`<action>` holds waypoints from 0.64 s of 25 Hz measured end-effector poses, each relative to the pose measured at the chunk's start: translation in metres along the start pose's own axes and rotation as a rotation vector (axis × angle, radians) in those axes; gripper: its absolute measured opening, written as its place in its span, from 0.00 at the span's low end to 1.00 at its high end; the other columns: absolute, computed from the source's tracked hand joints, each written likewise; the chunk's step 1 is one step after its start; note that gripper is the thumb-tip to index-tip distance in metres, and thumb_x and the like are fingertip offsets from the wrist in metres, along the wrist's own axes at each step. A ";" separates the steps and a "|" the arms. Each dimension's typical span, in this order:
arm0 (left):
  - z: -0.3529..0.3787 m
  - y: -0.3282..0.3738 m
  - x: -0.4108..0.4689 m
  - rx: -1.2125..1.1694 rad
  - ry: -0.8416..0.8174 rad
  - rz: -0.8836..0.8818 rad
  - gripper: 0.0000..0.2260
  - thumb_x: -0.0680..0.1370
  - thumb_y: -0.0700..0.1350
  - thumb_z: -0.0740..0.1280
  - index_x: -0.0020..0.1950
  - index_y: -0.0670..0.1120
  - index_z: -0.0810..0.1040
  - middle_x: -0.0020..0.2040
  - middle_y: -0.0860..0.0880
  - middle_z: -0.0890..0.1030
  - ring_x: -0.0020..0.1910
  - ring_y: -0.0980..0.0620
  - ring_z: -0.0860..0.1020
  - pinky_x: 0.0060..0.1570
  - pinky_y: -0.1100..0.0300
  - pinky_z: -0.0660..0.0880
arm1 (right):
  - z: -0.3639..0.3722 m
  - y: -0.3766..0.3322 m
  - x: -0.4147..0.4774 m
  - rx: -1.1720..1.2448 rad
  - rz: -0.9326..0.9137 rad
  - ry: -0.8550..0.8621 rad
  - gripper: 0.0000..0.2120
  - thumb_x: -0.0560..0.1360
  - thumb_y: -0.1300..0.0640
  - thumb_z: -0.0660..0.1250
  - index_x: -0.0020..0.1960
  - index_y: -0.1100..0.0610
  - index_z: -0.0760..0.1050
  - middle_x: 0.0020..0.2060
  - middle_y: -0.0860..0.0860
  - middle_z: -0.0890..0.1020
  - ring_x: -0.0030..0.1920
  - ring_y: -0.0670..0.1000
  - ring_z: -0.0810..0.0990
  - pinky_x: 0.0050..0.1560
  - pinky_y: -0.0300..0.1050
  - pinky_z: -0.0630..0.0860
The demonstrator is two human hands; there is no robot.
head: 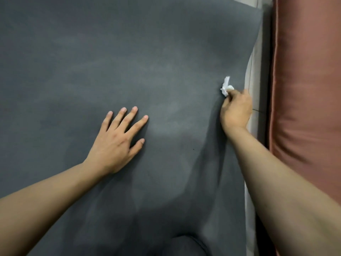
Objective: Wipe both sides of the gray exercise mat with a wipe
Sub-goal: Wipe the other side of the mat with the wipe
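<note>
Filling most of the view, the gray exercise mat lies spread out with one face up. Paler smears across it suggest wiping of this side is under way. Whether the underside has been done cannot be told.

Beyond the mat's right edge, past a strip of pale floor, runs a rust-pink cushion. On the mat's middle the left hand rests flat, fingers spread, holding nothing. At the mat's right edge the right hand curls around a crumpled white wipe, apparently touching the mat.
</note>
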State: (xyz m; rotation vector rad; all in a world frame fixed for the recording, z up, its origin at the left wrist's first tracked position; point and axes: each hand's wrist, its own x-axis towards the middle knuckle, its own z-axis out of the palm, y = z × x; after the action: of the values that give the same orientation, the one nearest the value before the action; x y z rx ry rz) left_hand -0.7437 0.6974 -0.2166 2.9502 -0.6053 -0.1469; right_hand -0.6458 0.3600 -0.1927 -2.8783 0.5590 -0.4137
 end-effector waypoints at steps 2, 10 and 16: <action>-0.002 -0.002 -0.005 0.011 0.018 -0.005 0.28 0.81 0.60 0.53 0.81 0.53 0.63 0.81 0.44 0.62 0.79 0.40 0.62 0.77 0.38 0.56 | 0.003 -0.029 -0.056 0.083 -0.119 0.015 0.13 0.75 0.61 0.62 0.55 0.56 0.81 0.41 0.60 0.74 0.39 0.63 0.74 0.40 0.54 0.71; -0.011 -0.103 -0.089 0.085 -0.039 -0.282 0.27 0.82 0.56 0.53 0.81 0.55 0.61 0.81 0.47 0.62 0.79 0.42 0.62 0.74 0.33 0.59 | -0.006 -0.187 -0.265 0.390 -0.896 -0.258 0.13 0.79 0.62 0.62 0.62 0.58 0.78 0.37 0.53 0.72 0.36 0.54 0.69 0.37 0.53 0.71; -0.023 -0.221 -0.201 0.019 -0.018 -0.661 0.28 0.82 0.59 0.47 0.83 0.57 0.55 0.83 0.49 0.57 0.81 0.44 0.57 0.77 0.36 0.56 | 0.027 -0.312 -0.273 0.436 -1.444 -0.295 0.09 0.79 0.60 0.65 0.57 0.57 0.80 0.37 0.51 0.72 0.36 0.54 0.71 0.37 0.49 0.69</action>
State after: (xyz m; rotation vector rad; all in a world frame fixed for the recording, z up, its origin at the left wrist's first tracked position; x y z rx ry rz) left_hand -0.8395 0.9815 -0.2116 3.0423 0.3885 -0.2252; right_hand -0.7754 0.7542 -0.2118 -2.3038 -1.5076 -0.1882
